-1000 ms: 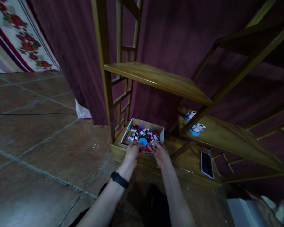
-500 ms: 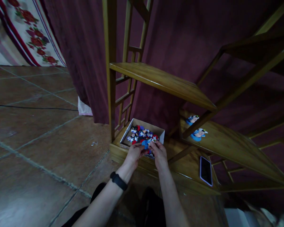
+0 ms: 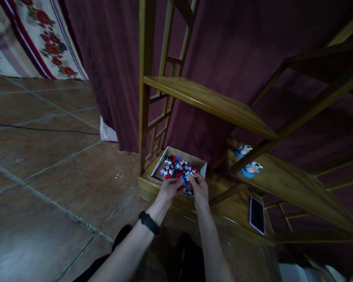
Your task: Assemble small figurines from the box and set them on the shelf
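My left hand and my right hand meet over the near edge of a shallow cardboard box. Between their fingertips is a small blue figurine with some white on it, pinched from both sides. Fingers cover part of it. Inside the box lie several small figurines in red, black, white and purple. The box rests on the lowest board of a wooden shelf. A dark band circles my left wrist.
Two blue-and-white figurines stand on a shelf board to the right. A phone lies on the lower board. Another wooden board juts out above the box. Behind hangs a maroon curtain; a black cable crosses the tiled floor.
The view has shifted slightly, so the shelf appears a little further right. Both hands still hold the blue figurine over the box, and it looks slightly turned between the fingers.
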`<action>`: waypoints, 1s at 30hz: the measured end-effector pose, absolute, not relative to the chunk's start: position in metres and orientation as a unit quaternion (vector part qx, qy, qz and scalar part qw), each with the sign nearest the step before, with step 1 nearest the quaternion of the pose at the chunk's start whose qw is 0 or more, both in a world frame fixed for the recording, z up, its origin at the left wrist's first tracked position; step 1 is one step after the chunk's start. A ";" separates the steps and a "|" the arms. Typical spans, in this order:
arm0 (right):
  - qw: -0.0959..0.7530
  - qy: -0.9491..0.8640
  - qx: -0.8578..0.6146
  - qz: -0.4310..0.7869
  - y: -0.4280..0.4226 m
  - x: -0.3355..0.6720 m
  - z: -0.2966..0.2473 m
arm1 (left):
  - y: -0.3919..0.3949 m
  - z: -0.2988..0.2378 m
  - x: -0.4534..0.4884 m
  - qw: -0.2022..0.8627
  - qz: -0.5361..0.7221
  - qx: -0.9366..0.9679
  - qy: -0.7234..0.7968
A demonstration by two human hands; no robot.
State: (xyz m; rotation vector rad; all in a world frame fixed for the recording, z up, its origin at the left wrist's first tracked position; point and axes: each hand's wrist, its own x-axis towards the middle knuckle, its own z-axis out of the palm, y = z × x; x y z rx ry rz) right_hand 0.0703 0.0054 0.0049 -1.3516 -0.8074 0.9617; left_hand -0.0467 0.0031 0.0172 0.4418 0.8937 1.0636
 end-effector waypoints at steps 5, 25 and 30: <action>0.594 -0.368 -0.591 0.402 0.008 0.071 0.002 | 0.004 0.017 -0.048 0.756 0.472 0.188 0.413; 0.556 -0.420 -0.543 0.468 0.008 0.075 0.002 | 0.005 0.020 -0.059 0.768 0.457 0.119 0.432; 0.540 -0.424 -0.541 0.486 0.006 0.073 -0.003 | 0.004 0.017 -0.061 0.761 0.454 0.111 0.451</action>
